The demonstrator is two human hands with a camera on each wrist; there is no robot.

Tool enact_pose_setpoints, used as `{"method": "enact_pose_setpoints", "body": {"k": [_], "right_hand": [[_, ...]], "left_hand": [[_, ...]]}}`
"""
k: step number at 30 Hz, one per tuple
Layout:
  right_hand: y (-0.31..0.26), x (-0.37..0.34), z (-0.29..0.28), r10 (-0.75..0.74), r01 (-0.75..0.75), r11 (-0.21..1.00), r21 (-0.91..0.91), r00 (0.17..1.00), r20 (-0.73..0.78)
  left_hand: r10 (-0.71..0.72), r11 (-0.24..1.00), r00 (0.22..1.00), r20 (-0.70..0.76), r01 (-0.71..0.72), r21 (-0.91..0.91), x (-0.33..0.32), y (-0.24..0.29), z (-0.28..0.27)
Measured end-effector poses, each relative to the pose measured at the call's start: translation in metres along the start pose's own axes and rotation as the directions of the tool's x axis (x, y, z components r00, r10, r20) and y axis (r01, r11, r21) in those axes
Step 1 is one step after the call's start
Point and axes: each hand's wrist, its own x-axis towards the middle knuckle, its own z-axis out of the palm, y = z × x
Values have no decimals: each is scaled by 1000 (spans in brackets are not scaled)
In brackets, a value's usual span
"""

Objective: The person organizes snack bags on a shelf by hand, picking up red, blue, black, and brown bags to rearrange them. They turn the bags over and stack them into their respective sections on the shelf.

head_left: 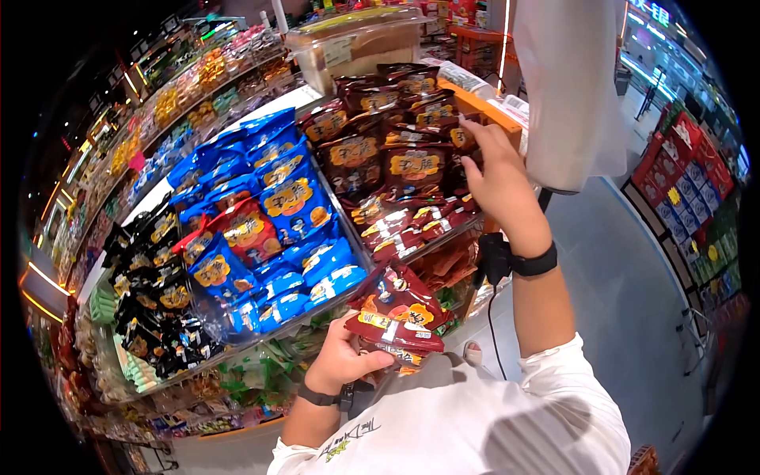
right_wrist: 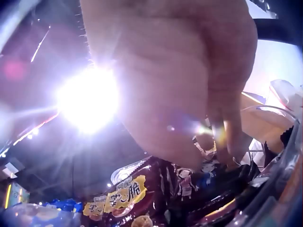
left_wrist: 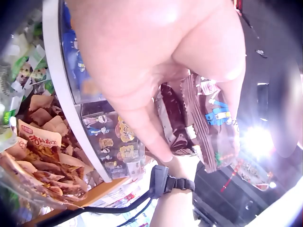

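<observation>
My left hand [head_left: 342, 362] grips several maroon snack bags [head_left: 400, 301] in front of the shirt, the thumb lying over the lower one. In the left wrist view, a brown bag [left_wrist: 208, 123] with cartoon figures shows beneath the fingers. Over the right edge of a bin of brown snack bags [head_left: 416, 164], my right hand [head_left: 499, 166] reaches in with thumb and forefinger apart. Its fingertips are right at a bag by the bin's edge. Seen from the right wrist, its fingers [right_wrist: 232, 137] point down among dark bags [right_wrist: 184, 184], partly hidden by the palm.
Left of the brown bags lie blue bags [head_left: 289, 198] with a red bag [head_left: 245, 229] among them, then black bags [head_left: 150, 293]. A clear plastic box [head_left: 356, 47] stands behind. A whitish hanging sheet [head_left: 566, 95] is close to the right forearm. Packed shelves [head_left: 182, 103] curve along the left.
</observation>
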Motion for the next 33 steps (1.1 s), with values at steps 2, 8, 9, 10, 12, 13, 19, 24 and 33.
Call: {"method": "enact_pose_setpoints", "body": {"k": [2,8,9,10,12,13,19,24,33], "right_hand": [[-1,-5,-2,-28,28,1000,8,1000,1],[18,6,22,-133,133,991,-8,991,-18],[18,8,24,-149,148,989,-28,989,-17],[17,9,26,-165,164,985,-48,986,-14],[18,10,29,-200,199,978,-61,980,-15],[20,8,27,-218,217,975,-55,976,-18],[-3,11,13,-117,125,989,75,988,-103],[5,33,22,-129,114,971,212,990,58],[-3,48,35,-87,112,964,239,990,-112]], "left_hand": [[17,1000,1000,-2,-17,12,5,-5,0],[-22,1000,998,-53,21,-22,15,-2,18],[-17,1000,999,-34,16,-27,16,-4,17],[-5,1000,999,-45,4,-24,17,-4,19],[24,1000,997,-70,-25,-17,19,-4,24],[22,999,997,-78,-24,-23,19,-4,24],[17,999,994,-106,-21,-44,20,-8,25],[23,998,996,-89,-29,-63,17,-7,27],[31,999,995,-92,-32,-13,0,-5,16]]}}
